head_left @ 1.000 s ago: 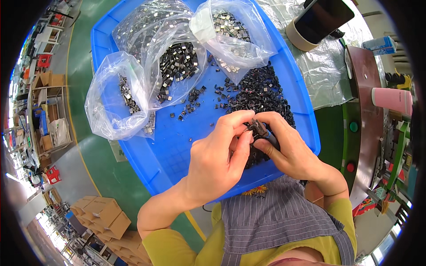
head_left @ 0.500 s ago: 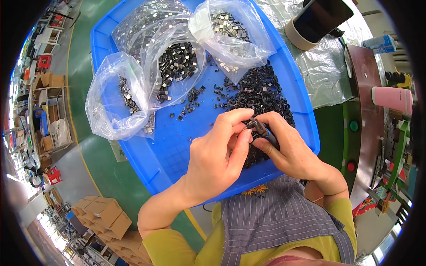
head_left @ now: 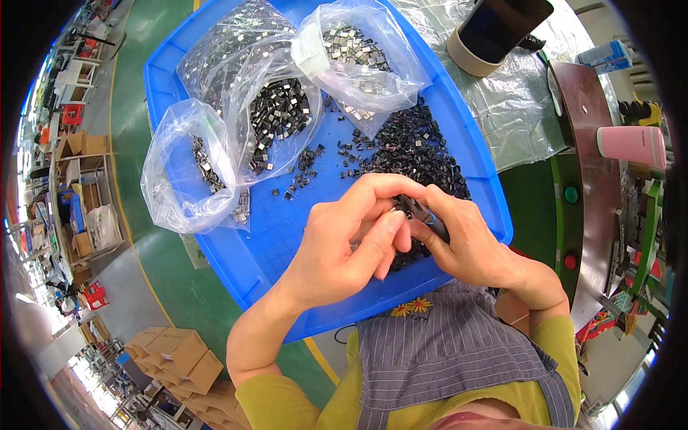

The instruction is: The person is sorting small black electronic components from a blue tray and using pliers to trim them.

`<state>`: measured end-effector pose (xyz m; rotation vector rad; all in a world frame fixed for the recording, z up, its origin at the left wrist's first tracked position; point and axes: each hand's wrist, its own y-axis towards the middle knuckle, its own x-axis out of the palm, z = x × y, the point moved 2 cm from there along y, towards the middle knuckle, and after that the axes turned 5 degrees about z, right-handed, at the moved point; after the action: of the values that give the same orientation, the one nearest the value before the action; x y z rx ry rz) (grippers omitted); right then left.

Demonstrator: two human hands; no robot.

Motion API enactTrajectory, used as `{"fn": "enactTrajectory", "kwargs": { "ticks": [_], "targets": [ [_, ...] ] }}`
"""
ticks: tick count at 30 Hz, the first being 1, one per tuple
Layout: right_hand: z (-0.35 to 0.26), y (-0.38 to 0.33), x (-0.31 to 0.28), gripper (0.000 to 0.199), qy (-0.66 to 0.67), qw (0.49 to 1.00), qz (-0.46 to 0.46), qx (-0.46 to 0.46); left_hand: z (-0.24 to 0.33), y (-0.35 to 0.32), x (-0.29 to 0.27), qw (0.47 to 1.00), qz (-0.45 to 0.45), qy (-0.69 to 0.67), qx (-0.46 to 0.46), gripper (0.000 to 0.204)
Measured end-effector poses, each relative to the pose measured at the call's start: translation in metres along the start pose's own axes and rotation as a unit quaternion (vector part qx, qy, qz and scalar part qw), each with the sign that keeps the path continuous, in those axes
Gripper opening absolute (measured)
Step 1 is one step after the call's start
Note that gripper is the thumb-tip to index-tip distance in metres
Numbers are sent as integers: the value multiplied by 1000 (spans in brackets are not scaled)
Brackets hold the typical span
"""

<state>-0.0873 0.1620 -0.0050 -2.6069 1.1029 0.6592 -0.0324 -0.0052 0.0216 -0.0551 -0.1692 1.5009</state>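
Note:
Over the near right part of a blue plastic tray [head_left: 266, 252], my two hands meet. My right hand [head_left: 469, 236] is closed around a small dark hand tool with a grey-blue grip, which looks like pliers [head_left: 436, 226]. The fingers of my left hand [head_left: 333, 247] are curled together at the tool's jaws; whatever they pinch is too small and hidden to name. Beneath and beyond the hands spreads a heap of small black parts [head_left: 412, 143]. A few loose black parts [head_left: 307, 159] lie left of the heap.
Clear plastic bags stand in the tray: a left bag [head_left: 159, 175], a middle one with black and silver parts [head_left: 278, 115], and a right one [head_left: 398, 75] with silvery pieces. Beyond the tray's right rim are a phone [head_left: 502, 27] on a round holder and a pink cup [head_left: 631, 146].
My left fingers have curled in further, and its index finger now reaches the right hand's fingers. The tool is more covered. The whole view has shifted slightly.

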Motion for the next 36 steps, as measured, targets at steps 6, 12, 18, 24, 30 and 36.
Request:
{"fn": "enactTrajectory", "kwargs": {
  "ticks": [6, 12, 18, 24, 30, 36],
  "targets": [
    [0, 3, -2, 24, 15, 1000, -24, 10, -4, -1, -1, 999, 22, -5, -30, 27],
    [2, 1, -12, 25, 125, 983, -109, 83, -12, -5, -1, 998, 53, -23, -3, 39],
    [13, -3, -11, 24, 179, 980, -82, 32, -17, -4, 1, 996, 70, -49, 30, 20],
    [14, -2, -12, 26, 169, 981, -78, 59, -24, -4, 0, 996, 78, -53, 8, 14],
    [12, -2, -12, 26, 164, 983, -68, 53, -23, -3, 1, 986, 78, -147, -23, 12],
    [14, -3, -10, 25, 155, 983, -81, 45, -16, -2, 8, 981, 109, -156, -49, 13]
  ]
}}
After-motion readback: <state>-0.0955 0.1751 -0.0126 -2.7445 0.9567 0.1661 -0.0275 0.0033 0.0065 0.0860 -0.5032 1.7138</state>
